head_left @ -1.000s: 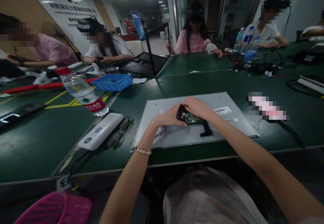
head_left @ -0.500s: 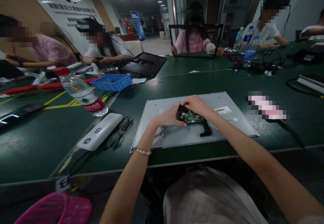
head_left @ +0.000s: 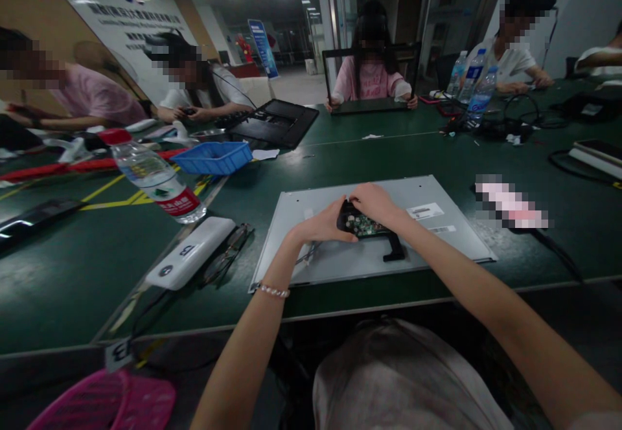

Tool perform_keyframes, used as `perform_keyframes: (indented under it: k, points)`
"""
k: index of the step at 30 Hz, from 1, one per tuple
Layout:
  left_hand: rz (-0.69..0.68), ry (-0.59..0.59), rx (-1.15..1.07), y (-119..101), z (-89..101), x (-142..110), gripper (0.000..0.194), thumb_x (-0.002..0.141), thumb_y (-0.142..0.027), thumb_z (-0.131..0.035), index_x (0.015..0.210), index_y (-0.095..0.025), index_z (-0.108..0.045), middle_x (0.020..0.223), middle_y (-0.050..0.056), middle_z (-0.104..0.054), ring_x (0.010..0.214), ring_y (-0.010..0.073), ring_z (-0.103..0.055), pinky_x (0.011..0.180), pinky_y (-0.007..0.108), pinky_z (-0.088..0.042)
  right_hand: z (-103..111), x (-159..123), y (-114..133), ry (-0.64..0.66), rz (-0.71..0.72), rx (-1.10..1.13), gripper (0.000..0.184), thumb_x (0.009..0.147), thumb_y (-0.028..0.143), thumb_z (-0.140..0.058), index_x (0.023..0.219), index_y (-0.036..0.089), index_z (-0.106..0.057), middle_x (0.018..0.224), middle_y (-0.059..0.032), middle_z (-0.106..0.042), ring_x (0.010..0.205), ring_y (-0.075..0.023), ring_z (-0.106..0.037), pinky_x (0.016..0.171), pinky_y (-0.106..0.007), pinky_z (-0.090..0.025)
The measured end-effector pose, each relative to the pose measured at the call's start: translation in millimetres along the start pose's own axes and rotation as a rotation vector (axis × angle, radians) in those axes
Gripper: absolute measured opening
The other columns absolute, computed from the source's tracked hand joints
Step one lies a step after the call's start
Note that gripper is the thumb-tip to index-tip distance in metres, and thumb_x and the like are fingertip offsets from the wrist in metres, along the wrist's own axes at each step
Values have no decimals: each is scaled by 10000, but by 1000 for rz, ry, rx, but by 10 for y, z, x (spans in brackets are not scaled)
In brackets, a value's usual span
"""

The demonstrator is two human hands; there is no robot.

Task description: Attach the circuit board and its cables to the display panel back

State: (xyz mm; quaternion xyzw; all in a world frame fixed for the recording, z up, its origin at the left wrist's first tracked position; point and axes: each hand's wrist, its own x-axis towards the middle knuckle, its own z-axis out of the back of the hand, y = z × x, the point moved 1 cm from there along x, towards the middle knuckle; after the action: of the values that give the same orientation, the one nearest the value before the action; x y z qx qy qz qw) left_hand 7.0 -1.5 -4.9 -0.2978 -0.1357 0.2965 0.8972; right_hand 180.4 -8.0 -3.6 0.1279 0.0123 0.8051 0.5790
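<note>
Inward, left hand (head_left: 321, 224), right hand (head_left: 375, 203) angle together; fingers (head_left: 346, 236) grasp black-framed circuit board (head_left: 364, 225).

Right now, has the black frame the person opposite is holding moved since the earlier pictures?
Yes. The black frame has gone right, clear of the flat black casing it overlapped one second ago, and stands before the person opposite.

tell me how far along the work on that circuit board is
Done, it seems: the circuit board lies exposed in its black frame over the silver panel. In hand: the left hand grips the frame's left end; the right hand is at its far edge, hiding the contact. Left: unclear; board and frame are together.
</note>
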Motion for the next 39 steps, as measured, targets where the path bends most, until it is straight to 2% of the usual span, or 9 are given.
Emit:
perform_keyframes:
  k: [5,11,16,20,23,27,30,35,39]
  points:
    - [0,52,-31,-26,0,15,1033,642,-422,-768,1461,-182,-186,1505,140,-295,1375,310,-311,1143,477,-247,-17,17,-19,41,29,72,264,903,197,-464,971,161,-717,1019,-118,-702,963,-216,-616,803,-269,-417]
    - [67,59,17,-34,15,-8,1104,637,-466,-763,1482,-174,-116,1543,154,-182,1426,318,-181,1172,477,-171,-36,51,-85,56,58,167,249,880,187,-476,927,154,-718,976,-105,-710,911,-192,-617,792,-251,-412]
    - [91,41,45,-48,28,-22,1100,658,-528,-734,1486,-167,-106,1550,156,-165,1425,324,-186,1174,456,-176,-32,40,-92,49,64,200,244,865,178,-485,930,152,-719,990,-105,-715,914,-197,-626,789,-254,-417]
    - [133,19,65,-62,38,-23,1075,701,-572,-687,1491,-162,-82,1558,160,-136,1429,320,-178,1172,457,-177,55,1,-92,40,52,201,255,852,179,-516,1008,148,-716,1044,-116,-708,977,-214,-622,823,-262,-426]
    - [85,-27,80,-112,47,-14,1042,731,-558,-671,1493,-186,-65,1563,141,-129,1439,299,-149,1173,455,-167,216,-79,-154,6,47,187,283,861,205,-519,1056,137,-712,1076,-132,-697,1007,-227,-617,855,-278,-430]
    - [-67,-90,124,-237,30,8,935,771,-528,-656,1487,-235,-132,1568,103,-120,1449,271,-111,1173,439,-179,455,-307,-342,-27,23,210,281,865,220,-500,994,148,-739,1006,-110,-718,920,-218,-645,823,-285,-454]
    - [-150,-93,148,-320,-5,19,839,815,-496,-626,1482,-251,-180,1557,90,-170,1441,250,-155,1172,415,-197,524,-525,-495,-7,31,271,270,855,227,-506,956,162,-748,976,-82,-730,879,-205,-654,808,-283,-464]
    - [-168,-76,188,-370,-30,25,635,865,-390,-586,1430,-261,-327,1519,73,-283,1410,232,-252,1157,412,-242,410,-810,-660,67,-79,396,216,816,216,-548,899,175,-743,911,-61,-739,834,-193,-662,795,-287,-478]
    - [-205,-46,192,-393,-55,45,567,862,-357,-592,1389,-262,-406,1478,69,-373,1396,244,-285,1148,458,-249,240,-911,-735,159,-149,570,236,756,242,-631,972,200,-716,922,-43,-731,834,-184,-658,768,-282,-491]
